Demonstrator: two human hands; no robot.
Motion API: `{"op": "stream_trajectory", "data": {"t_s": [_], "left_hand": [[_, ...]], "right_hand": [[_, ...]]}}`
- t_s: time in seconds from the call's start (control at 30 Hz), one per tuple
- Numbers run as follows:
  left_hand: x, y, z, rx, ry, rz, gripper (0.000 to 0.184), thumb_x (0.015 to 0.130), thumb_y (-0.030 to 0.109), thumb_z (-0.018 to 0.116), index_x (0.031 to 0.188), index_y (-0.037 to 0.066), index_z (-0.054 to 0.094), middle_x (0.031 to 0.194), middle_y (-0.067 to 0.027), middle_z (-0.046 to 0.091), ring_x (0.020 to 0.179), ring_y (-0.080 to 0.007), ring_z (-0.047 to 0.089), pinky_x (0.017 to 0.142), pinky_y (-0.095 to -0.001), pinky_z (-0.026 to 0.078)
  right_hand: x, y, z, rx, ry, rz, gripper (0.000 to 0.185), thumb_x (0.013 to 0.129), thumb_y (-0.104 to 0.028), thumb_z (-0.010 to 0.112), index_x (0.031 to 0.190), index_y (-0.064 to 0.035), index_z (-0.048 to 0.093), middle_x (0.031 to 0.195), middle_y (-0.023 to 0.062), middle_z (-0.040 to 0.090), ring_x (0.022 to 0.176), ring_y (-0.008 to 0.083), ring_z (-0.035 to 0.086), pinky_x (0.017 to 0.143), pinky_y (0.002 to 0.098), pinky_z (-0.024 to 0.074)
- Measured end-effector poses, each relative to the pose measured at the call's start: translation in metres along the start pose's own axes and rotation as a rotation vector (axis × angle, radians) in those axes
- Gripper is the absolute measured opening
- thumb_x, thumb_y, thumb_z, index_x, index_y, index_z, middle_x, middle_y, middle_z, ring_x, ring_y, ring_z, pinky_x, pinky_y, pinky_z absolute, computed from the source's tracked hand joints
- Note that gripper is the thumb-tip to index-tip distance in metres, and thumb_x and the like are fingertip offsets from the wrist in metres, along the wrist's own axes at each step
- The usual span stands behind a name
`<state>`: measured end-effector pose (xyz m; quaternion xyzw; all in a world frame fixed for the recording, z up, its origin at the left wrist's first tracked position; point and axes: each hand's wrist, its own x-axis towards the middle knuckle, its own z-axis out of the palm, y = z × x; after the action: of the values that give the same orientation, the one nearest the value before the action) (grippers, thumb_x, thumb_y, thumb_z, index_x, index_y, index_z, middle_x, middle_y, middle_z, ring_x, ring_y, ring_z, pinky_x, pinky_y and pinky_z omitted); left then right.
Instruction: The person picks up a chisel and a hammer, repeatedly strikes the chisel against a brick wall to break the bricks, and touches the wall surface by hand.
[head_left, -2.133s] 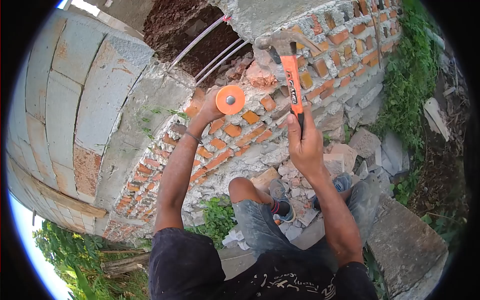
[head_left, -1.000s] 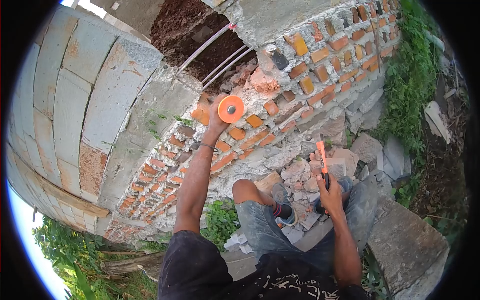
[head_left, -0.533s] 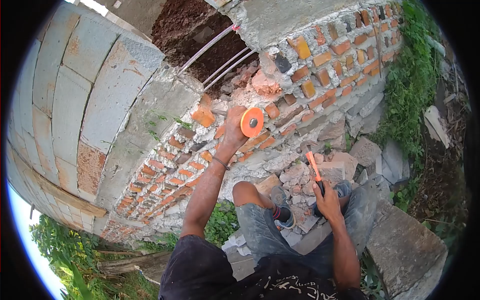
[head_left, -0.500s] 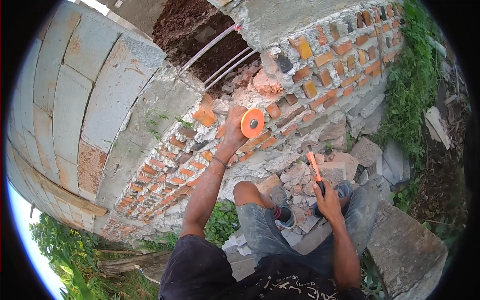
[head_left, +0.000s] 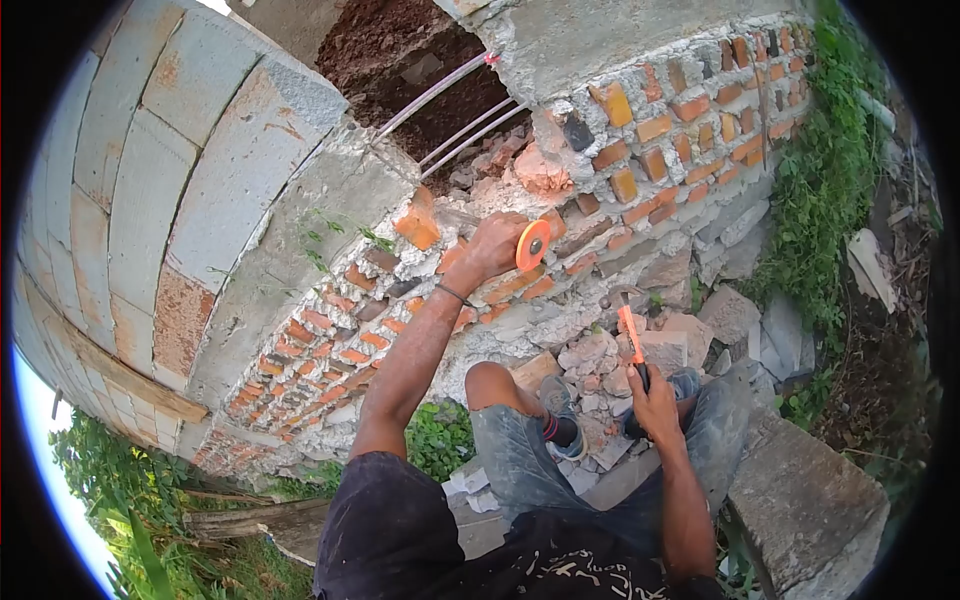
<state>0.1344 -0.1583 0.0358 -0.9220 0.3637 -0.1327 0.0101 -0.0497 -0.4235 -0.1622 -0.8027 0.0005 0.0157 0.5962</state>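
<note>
My left hand [head_left: 494, 246] is wrapped around a chisel with a round orange hand guard [head_left: 528, 252]. The chisel's struck metal end [head_left: 536, 244] pokes out of the guard toward the right, while its far end reaches toward the broken masonry and is hard to make out. Around this hand are the exposed bricks [head_left: 418, 228] and crumbled mortar of the wall. Lower right, over my knee, my right hand [head_left: 656, 402] grips a hammer [head_left: 632, 335] by its black and orange handle. The hammer's head points up and away, above the rubble and apart from the chisel.
Steel bars [head_left: 440, 95] cross a gap in the wall with dark soil behind. Broken bricks and rubble [head_left: 600, 375] lie around my feet. A large concrete slab [head_left: 808, 500] is at my right. Green plants [head_left: 815, 190] grow along the wall's right side.
My left hand has shifted slightly right, and the chisel has tilted so its guard shows more edge-on. The view has moved a little. My right hand keeps the hammer in nearly the same place.
</note>
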Motion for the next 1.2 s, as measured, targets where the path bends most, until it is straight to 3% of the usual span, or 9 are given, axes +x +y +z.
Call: {"op": "stream_trajectory", "data": {"t_s": [0.23,0.3,0.33,0.4,0.5,0.63,0.7,0.83,1.2], "left_hand": [[-0.001,-0.045,-0.006,0.052,0.094,0.053,0.028,0.069,0.016,0.074,0.093,0.005,0.064,0.092,-0.0121,0.064,0.091,-0.0322,0.059,0.079,-0.0429,0.047],[0.0,-0.039,0.007,-0.326,0.373,0.003,0.029,0.068,0.014,0.075,0.094,0.006,0.064,0.096,-0.0107,0.063,0.092,-0.0313,0.058,0.08,-0.0396,0.045],[0.003,-0.027,0.01,-0.288,0.418,0.127,0.03,0.065,0.012,0.076,0.093,0.006,0.064,0.093,-0.0089,0.061,0.085,-0.0297,0.057,0.077,-0.0373,0.043],[0.011,0.014,0.003,-0.203,0.275,0.231,0.029,0.065,0.015,0.074,0.093,0.008,0.066,0.081,-0.0059,0.057,0.082,-0.0254,0.055,0.072,-0.0369,0.042],[0.001,0.054,0.015,-0.034,0.229,0.327,0.029,0.063,0.012,0.075,0.088,0.006,0.064,0.078,-0.007,0.055,0.077,-0.0273,0.054,0.072,-0.0367,0.042],[-0.015,0.068,0.01,-0.019,0.174,0.214,0.029,0.062,0.012,0.075,0.087,0.005,0.063,0.077,-0.0073,0.056,0.075,-0.0274,0.054,0.07,-0.0376,0.042],[-0.016,0.056,0.004,-0.187,0.353,0.168,0.03,0.06,0.013,0.077,0.086,0.005,0.063,0.078,-0.0077,0.056,0.073,-0.0276,0.054,0.067,-0.0385,0.043],[-0.021,0.034,-0.002,-0.249,0.41,0.12,0.03,0.063,0.015,0.077,0.088,0.006,0.064,0.08,-0.0099,0.062,0.073,-0.0305,0.059,0.068,-0.0399,0.046],[-0.019,0.031,-0.029,-0.25,0.444,0.096,0.031,0.064,0.019,0.079,0.088,0.005,0.065,0.08,-0.011,0.066,0.068,-0.0286,0.065,0.061,-0.036,0.052]], "right_hand": [[0.001,-0.001,-0.002,0.01,0.007,0.019,0.041,0.093,-0.041,0.052,0.103,-0.0018,0.055,0.082,0.0265,0.061,0.08,0.0476,0.058,0.068,0.0505,0.0434],[0.003,-0.001,-0.002,0.008,0.006,0.045,0.041,0.093,-0.042,0.052,0.104,-0.0025,0.055,0.083,0.0263,0.061,0.08,0.0477,0.059,0.068,0.0505,0.0438],[0.003,0.0,-0.002,0.005,0.006,0.044,0.041,0.093,-0.042,0.052,0.104,-0.0025,0.055,0.083,0.0263,0.061,0.08,0.0477,0.059,0.068,0.0505,0.0438],[0.004,0.002,0.0,-0.025,0.008,0.037,0.04,0.093,-0.041,0.051,0.103,-0.0026,0.055,0.082,0.0263,0.061,0.08,0.0476,0.059,0.068,0.0506,0.044],[0.004,0.004,0.002,-0.041,0.014,-0.004,0.039,0.093,-0.04,0.051,0.101,-0.0018,0.055,0.08,0.0261,0.062,0.078,0.0472,0.059,0.067,0.0507,0.0441],[0.003,0.002,0.003,-0.081,0.027,-0.026,0.037,0.091,-0.037,0.055,0.099,-0.0008,0.054,0.077,0.0247,0.062,0.076,0.0462,0.06,0.066,0.0507,0.0442],[0.003,0.007,0.007,-0.098,-0.023,-0.02,0.036,0.088,-0.034,0.06,0.098,-0.0003,0.054,0.076,0.023,0.062,0.074,0.045,0.06,0.066,0.0502,0.0445],[0.001,0.016,0.014,-0.084,0.028,-0.102,0.036,0.086,-0.033,0.063,0.089,0.001,0.053,0.069,0.0193,0.059,0.066,0.0412,0.058,0.061,0.0466,0.0422],[-0.003,0.0,0.009,-0.145,-0.048,-0.063,0.033,0.087,-0.029,0.062,0.102,-0.0006,0.054,0.073,0.0187,0.062,0.071,0.0415,0.062,0.064,0.0474,0.0455]]}}
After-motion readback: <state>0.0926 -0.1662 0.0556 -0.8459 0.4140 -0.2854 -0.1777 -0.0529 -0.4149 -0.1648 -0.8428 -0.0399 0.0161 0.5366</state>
